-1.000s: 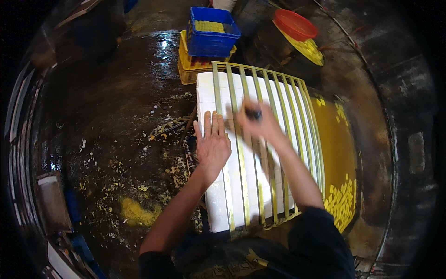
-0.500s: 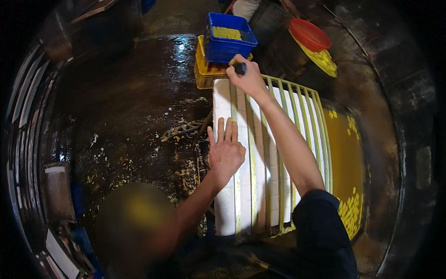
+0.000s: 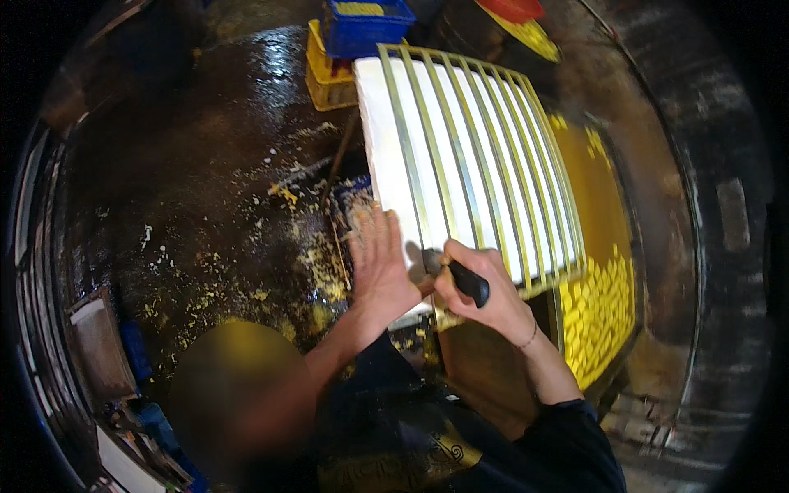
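Note:
A white, tofu-like slab (image 3: 384, 156) lies under a rack of narrow parallel slats (image 3: 398, 115). My right hand (image 3: 493, 287) is closed around the black handle of a knife (image 3: 469, 283), near the slab's near left corner. The blade is small and partly in shadow, so I cannot tell how far it goes into the slab. Flat and with fingers stretched forward, my left hand (image 3: 380, 255) rests at the slab's left edge, its thumb side close to the blade.
Beyond the slab, a blue crate (image 3: 366, 33) stands on a yellow crate (image 3: 329, 78). On the right, yellow pieces (image 3: 596, 312) lie in a wide tray of brownish liquid. Scraps litter the wet floor (image 3: 205, 164) to the left. A blurred round patch covers the lower left.
My right hand has brought the knife from the slab's far end back to its near end. My left hand now lies at the left edge. The whole view has shifted.

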The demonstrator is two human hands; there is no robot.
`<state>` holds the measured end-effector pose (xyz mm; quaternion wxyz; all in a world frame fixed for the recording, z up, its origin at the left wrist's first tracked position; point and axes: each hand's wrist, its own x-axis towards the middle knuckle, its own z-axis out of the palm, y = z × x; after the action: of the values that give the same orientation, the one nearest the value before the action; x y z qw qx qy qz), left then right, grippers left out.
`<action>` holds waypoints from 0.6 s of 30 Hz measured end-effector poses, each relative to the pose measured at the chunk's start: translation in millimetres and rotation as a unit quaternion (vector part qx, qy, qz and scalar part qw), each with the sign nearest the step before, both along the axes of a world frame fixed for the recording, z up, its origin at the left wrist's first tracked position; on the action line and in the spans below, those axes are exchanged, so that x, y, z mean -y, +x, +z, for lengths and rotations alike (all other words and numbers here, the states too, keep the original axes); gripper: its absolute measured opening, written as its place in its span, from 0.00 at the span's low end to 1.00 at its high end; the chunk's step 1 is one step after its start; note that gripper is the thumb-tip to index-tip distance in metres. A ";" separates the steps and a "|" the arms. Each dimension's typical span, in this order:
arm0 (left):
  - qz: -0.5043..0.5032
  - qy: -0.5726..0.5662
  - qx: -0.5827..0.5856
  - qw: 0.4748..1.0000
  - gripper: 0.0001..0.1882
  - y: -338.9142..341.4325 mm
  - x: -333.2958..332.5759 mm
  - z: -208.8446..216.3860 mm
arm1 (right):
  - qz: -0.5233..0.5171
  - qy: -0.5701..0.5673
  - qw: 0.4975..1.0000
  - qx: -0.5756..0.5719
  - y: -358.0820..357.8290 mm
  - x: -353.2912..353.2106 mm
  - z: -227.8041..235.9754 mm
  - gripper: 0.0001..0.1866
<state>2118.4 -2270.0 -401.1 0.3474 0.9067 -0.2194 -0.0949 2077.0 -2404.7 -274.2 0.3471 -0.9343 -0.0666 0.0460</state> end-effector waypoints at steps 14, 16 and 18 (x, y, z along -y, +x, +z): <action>-0.117 -0.106 0.126 0.979 0.50 3.7 -18.2 -6.4 | -0.266 0.159 0.947 0.078 -170.7 -20.1 -111.3 0.08; -0.175 -0.083 0.170 0.966 0.48 13.5 4.1 -0.2 | -0.363 0.157 0.918 0.022 -184.8 -15.7 -153.8 0.09; -0.215 -0.050 0.204 0.954 0.44 20.8 14.9 1.3 | -0.435 0.131 0.891 0.006 -188.9 -17.4 -195.5 0.09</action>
<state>2139.2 -2284.9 -399.8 0.3114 0.8194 -0.4802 0.0309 1888.2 -2387.3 -469.7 0.4516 -0.8157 0.3393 -0.1248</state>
